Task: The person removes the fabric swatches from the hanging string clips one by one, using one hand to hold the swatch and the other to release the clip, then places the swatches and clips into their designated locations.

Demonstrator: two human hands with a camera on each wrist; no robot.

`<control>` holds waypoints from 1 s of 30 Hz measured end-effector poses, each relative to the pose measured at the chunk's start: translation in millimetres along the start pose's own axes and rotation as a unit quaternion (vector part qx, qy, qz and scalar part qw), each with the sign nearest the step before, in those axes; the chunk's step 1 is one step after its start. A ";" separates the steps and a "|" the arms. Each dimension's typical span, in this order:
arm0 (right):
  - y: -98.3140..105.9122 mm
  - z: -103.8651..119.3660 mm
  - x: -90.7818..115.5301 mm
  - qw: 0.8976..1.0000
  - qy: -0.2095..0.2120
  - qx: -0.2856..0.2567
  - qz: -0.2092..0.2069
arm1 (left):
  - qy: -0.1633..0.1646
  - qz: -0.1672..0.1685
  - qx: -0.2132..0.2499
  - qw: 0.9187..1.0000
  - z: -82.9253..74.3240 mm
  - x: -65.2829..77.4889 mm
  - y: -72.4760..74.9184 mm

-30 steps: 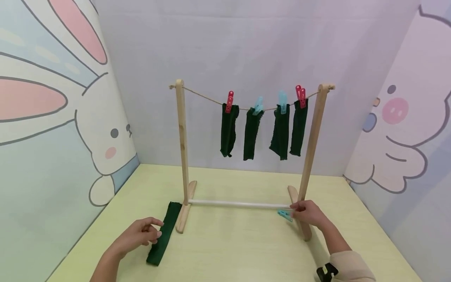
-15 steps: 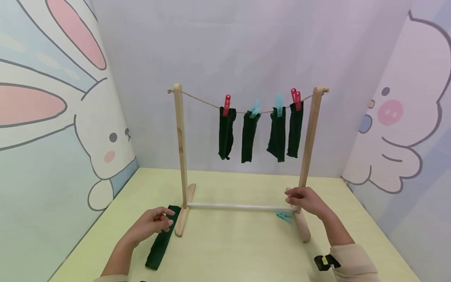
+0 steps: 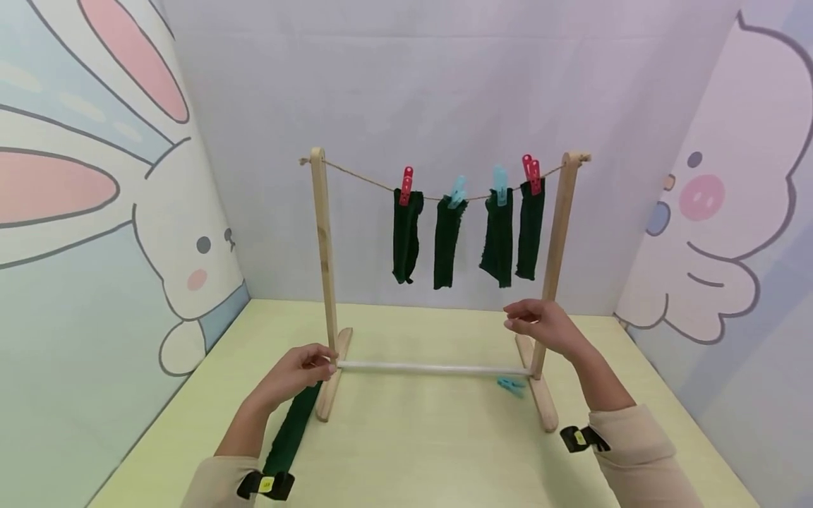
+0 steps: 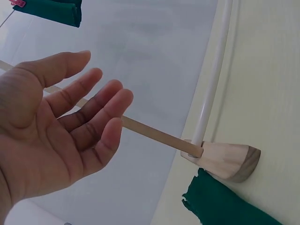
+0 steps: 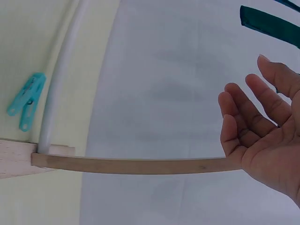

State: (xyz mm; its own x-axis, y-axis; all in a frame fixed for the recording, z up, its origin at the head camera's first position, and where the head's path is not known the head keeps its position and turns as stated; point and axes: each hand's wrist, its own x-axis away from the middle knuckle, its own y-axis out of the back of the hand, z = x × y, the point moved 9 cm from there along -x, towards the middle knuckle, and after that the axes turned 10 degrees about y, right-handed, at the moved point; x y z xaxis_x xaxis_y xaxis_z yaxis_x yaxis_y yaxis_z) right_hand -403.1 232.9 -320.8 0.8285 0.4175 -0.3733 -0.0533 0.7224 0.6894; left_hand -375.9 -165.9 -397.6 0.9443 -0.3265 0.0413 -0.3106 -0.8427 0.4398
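My left hand (image 3: 298, 370) hovers in front of the left post's base, fingers loosely bent. Nothing sits in its palm in the left wrist view. Below it on the table lies a dark green cloth strip (image 3: 293, 430), partly covered by the hand and wrist. My right hand (image 3: 546, 328) is raised before the right post, its fingers relaxed and holding nothing. A blue clothespin (image 3: 511, 386) lies on the table below, by the white rod (image 5: 61, 70). Several dark green cloths (image 3: 448, 243) hang from the rope under red clothespins (image 3: 406, 185) and light blue clothespins (image 3: 501, 185).
A wooden drying rack stands mid-table, with a left post (image 3: 322, 247), a right post (image 3: 560, 233) and a sagging rope (image 3: 362, 173) between them. Its feet (image 3: 544, 406) rest on the pale yellow table (image 3: 432, 451). Walls with cartoon animals flank both sides.
My right hand has risen from beside the blue clothespin to higher along the right post. My left hand has moved up and right, from over the cloth strip to the left post.
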 end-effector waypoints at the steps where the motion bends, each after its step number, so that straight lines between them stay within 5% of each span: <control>1: 2.1 4.9 -1.8 1.000 0.004 0.001 -0.003 | -0.005 -0.003 -0.001 1.000 -3.7 -1.6 -0.6; 14: 20.0 59.7 -27.3 0.996 0.070 0.031 -0.043 | -0.046 -0.051 0.026 0.997 -43.5 -19.6 -5.1; 23: 30.6 95.1 -40.3 0.990 0.120 0.032 -0.071 | -0.060 -0.087 0.018 0.994 -90.1 -6.1 -4.7; 30: 38.4 117.8 -50.8 0.985 0.135 0.039 -0.099 | -0.083 -0.120 0.053 0.988 -80.8 -31.1 2.9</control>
State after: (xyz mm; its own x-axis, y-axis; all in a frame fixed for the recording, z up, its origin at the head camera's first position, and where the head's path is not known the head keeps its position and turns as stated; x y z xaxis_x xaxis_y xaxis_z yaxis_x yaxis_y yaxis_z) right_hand -381.6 174.5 -202.2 0.6386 0.4123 -0.6498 0.1455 0.7644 0.6281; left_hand -397.4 -123.6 -325.1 0.9639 -0.1701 -0.2049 -0.0977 -0.9416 0.3221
